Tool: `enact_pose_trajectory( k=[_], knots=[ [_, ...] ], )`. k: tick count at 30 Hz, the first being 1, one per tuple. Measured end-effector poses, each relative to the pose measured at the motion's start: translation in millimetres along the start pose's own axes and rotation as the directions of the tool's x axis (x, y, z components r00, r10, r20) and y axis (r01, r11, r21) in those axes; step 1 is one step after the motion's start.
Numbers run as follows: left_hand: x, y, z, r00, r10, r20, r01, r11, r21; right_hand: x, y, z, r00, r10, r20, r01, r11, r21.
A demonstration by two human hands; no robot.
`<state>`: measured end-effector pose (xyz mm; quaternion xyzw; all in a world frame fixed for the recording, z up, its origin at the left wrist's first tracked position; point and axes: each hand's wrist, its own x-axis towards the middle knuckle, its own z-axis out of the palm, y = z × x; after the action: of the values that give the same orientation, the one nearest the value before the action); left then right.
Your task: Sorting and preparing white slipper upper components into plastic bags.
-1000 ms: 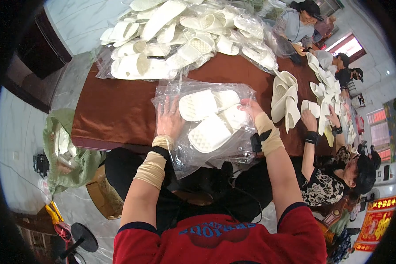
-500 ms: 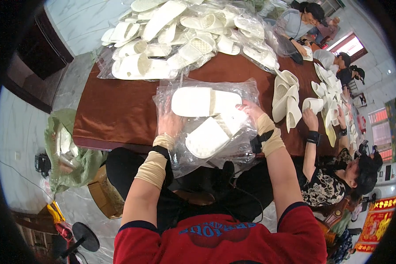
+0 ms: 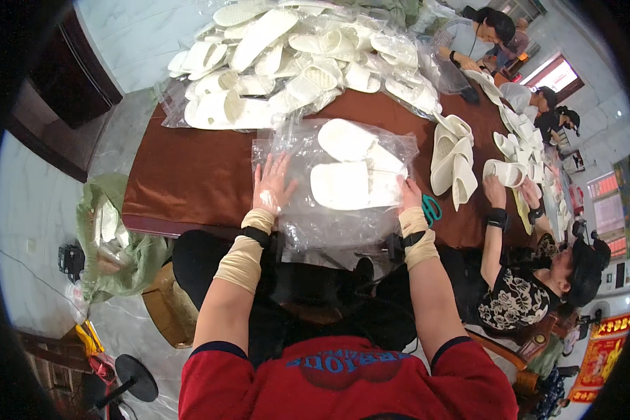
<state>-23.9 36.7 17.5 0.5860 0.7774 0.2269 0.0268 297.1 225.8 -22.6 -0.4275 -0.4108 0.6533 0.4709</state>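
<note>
Mid-frame, two white slippers (image 3: 339, 186) lie in a clear plastic bag (image 3: 315, 229): the lower runs left-right, the upper slants down rightward. The left hand (image 3: 273, 186) is spread on it; whether the right hand (image 3: 409, 194) pinches, I cannot tell. The bag overhangs the front table edge (image 3: 162, 225); brown tablecloth (image 3: 189, 168) extends left.

A wide fisheye on the wearer's head looks steeply down past the shirt (image 3: 357, 381) onto the near edge of the bench (image 3: 189, 168). The left hand (image 3: 273, 185) and right hand (image 3: 410, 194) sit close, around mid-view. The bench's near left corner falls left of them; its right side recedes toward the upper right. Outer lines bow.
</note>
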Motion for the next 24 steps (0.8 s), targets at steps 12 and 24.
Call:
enact_pose_trajectory(
  k=[12,24],
  knots=[
    [-10,0,-84,0.970,-0.062,-0.234,-0.094,0.796,-0.598,-7,-8,10,0.999,-0.046,-0.017,0.044,0.995,-0.091],
    [-50,-1,-11,0.993,-0.001,-0.117,0.032,0.963,0.267,-1,-146,-65,0.720,-0.686,-0.106,0.270,0.417,-0.868]
  ],
)
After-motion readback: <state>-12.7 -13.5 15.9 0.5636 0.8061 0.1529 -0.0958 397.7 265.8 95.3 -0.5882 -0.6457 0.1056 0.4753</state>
